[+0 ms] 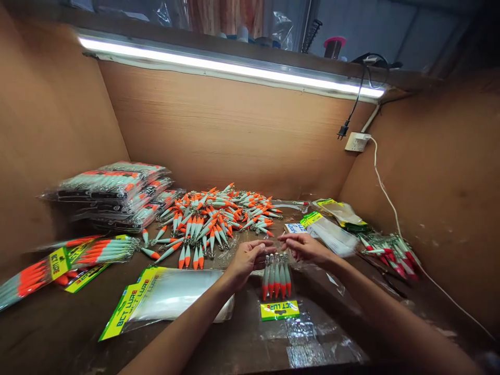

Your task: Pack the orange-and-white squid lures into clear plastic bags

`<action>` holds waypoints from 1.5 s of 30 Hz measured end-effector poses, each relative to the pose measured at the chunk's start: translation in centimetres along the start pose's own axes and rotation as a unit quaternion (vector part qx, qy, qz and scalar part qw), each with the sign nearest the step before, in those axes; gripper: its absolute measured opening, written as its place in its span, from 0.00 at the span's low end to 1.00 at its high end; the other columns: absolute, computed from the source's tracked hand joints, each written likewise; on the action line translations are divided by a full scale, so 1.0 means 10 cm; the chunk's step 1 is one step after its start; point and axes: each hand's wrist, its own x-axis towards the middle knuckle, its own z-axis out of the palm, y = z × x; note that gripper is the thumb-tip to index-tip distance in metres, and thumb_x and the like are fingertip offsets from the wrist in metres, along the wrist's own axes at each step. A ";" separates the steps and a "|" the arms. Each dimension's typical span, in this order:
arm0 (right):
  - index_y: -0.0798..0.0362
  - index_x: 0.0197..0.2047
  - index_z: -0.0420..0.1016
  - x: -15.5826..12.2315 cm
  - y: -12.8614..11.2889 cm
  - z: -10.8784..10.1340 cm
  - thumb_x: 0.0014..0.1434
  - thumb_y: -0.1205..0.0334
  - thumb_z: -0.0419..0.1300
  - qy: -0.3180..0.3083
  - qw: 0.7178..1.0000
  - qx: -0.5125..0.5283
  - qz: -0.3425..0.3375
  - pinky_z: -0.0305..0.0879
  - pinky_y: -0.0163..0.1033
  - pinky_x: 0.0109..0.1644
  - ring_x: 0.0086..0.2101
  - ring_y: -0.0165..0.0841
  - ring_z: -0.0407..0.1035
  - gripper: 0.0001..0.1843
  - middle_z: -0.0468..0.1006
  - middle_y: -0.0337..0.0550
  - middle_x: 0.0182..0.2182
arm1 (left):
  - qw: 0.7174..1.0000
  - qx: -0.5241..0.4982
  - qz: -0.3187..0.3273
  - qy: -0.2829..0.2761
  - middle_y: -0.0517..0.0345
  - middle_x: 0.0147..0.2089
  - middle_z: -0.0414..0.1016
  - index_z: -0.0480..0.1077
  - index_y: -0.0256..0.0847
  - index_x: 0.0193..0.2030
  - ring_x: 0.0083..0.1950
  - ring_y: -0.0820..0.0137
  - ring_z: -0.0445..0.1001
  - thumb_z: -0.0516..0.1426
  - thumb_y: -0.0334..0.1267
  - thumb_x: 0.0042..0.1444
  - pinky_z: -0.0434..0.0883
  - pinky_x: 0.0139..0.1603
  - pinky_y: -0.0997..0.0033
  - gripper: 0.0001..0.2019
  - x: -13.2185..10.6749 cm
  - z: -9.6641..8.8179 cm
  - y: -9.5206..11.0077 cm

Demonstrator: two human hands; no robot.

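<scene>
A clear plastic bag [277,300] with a yellow-green header [280,311] lies flat on the table before me. Inside it, several pale squid lures [276,278] with orange-red ends sit side by side, hooks toward my hands. My left hand [248,259] is closed at the bag's far left corner, thumb against fingers. Opposite it, my right hand [302,247] is pinched just beyond the hooks; what it holds is too thin to make out. Beyond both hands spreads a heap of loose orange-and-pale lures [213,216].
Stacked packs of lures [113,192] stand at the back left, filled header bags [66,265] in front. Flat unfilled bags [175,294] lie left of my arm, more bags [332,234] at right. Red-and-white lures [394,255] lie beside a white cable [385,190].
</scene>
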 end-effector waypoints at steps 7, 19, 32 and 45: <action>0.57 0.37 0.81 0.08 0.15 0.10 0.53 0.45 0.68 -0.031 0.999 0.001 -0.014 0.59 0.32 0.28 0.24 0.26 0.63 0.21 0.74 0.37 0.24 | 0.976 0.215 0.034 0.004 0.51 0.33 0.80 0.82 0.33 0.41 0.29 0.72 0.69 0.67 0.53 0.47 0.62 0.29 0.75 0.23 0.05 -0.13 -0.03; 0.54 0.33 0.79 -0.01 0.33 0.33 0.58 0.63 0.64 0.029 0.970 -0.202 -0.128 0.64 0.36 0.38 0.33 0.33 0.70 0.04 0.78 0.41 0.31 | 0.913 0.396 0.081 -0.058 0.51 0.34 0.81 0.81 0.34 0.40 0.33 0.66 0.75 0.65 0.50 0.49 0.67 0.34 0.72 0.20 0.15 -0.32 -0.12; 0.45 0.46 0.83 -0.22 0.51 0.42 0.65 0.66 0.60 0.064 0.902 -0.320 -0.282 0.63 0.36 0.38 0.35 0.34 0.67 0.11 0.74 0.42 0.32 | 0.788 0.593 0.163 -0.030 0.56 0.40 0.83 0.81 0.47 0.46 0.42 0.61 0.80 0.69 0.46 0.48 0.70 0.43 0.68 0.17 -0.13 -0.16 -0.16; 0.40 0.65 0.66 -0.55 0.40 0.17 0.69 0.68 0.52 -0.095 0.747 -0.518 -0.406 0.63 0.47 0.54 0.44 0.37 0.69 0.25 0.78 0.46 0.51 | 0.702 0.661 0.243 -0.105 0.56 0.66 0.68 0.69 0.52 0.63 0.72 0.57 0.58 0.54 0.49 0.66 0.59 0.69 0.54 0.20 -0.50 -0.20 -0.21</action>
